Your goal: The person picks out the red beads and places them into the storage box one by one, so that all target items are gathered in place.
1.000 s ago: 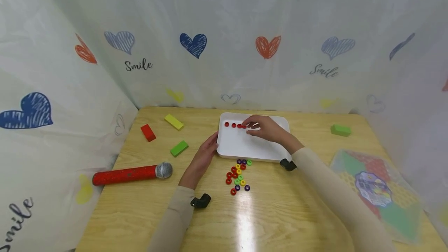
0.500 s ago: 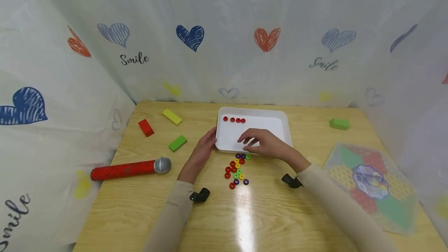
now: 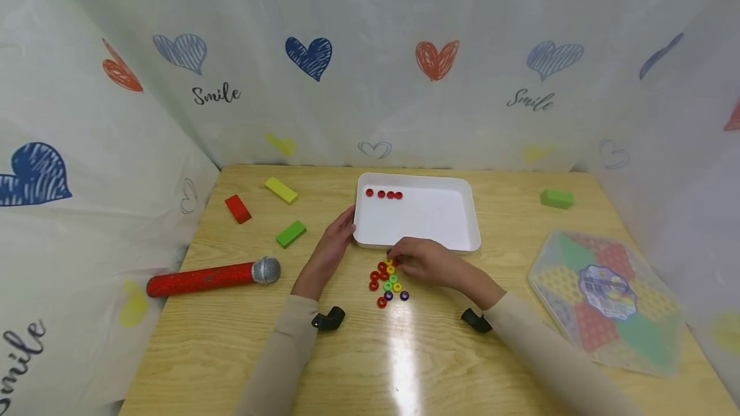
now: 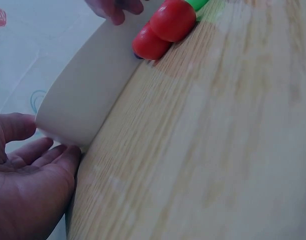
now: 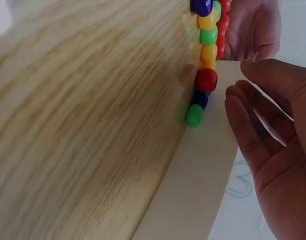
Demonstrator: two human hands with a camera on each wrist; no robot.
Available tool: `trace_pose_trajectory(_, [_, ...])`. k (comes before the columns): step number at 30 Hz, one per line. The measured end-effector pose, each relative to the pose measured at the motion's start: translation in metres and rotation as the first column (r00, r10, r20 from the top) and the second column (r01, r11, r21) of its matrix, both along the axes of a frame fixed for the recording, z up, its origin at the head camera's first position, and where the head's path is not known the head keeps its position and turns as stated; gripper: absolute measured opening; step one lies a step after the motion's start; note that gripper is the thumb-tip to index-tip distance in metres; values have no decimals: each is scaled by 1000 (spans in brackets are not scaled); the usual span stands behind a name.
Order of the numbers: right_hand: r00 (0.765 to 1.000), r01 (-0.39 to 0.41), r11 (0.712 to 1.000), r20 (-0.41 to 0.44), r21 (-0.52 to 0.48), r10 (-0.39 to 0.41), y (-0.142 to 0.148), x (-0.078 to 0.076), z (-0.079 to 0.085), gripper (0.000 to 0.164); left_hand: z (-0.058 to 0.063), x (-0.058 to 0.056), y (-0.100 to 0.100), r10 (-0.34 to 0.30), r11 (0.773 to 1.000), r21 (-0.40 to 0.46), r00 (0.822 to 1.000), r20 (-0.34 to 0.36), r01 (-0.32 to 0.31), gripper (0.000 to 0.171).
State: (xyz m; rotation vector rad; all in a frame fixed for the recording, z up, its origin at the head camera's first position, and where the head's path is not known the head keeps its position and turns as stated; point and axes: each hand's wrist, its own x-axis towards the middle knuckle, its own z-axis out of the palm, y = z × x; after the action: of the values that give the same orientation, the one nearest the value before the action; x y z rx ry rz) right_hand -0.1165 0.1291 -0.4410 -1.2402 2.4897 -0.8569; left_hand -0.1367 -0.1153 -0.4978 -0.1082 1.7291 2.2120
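A white tray [image 3: 424, 223] bears a row of several red ring beads [image 3: 381, 194] near its far left corner. My left hand [image 3: 332, 246] lies along the tray's left side; in the left wrist view, thumb and fingertips touch the tray's near left corner. Right in front of the tray lies a cluster of red, yellow, green and purple ring beads [image 3: 387, 286]. My right hand [image 3: 428, 262] reaches down at the cluster's upper end and hides part of it. In the right wrist view, a gap shows between its thumb and fingers, close to a red bead [image 5: 207, 80].
On the left lie a red block [image 3: 237, 208], a yellow block [image 3: 281, 190], a green block [image 3: 291, 234] and a red microphone [image 3: 214, 277]. At the right are another green block [image 3: 557, 198] and a clear bag [image 3: 607, 300] with patterned panels. A curtain [image 3: 370, 101] hangs behind the table.
My right hand has left the end of the red bead row and come back toward me, over the tray's near edge, to the loose beads. The left hand keeps its place at the tray.
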Motion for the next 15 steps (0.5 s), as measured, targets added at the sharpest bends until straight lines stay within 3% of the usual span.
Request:
trace_pose_trajectory(4, [996,8,996,-84,87,-1,-1,5,1,22,1,0,0,-5,1000,4,1000,-4,5,51])
trace_pose_trajectory(9, [990,36,985,-143,167,-12,0,8,-9,24,1,0,1,7,1000,-2,1000,4,-7,50])
trace_pose_trajectory(15, [983,36,985,-184,171,-5,1,12,-20,19,-2,-2,0,7,1000,11,1000,14,-7,50])
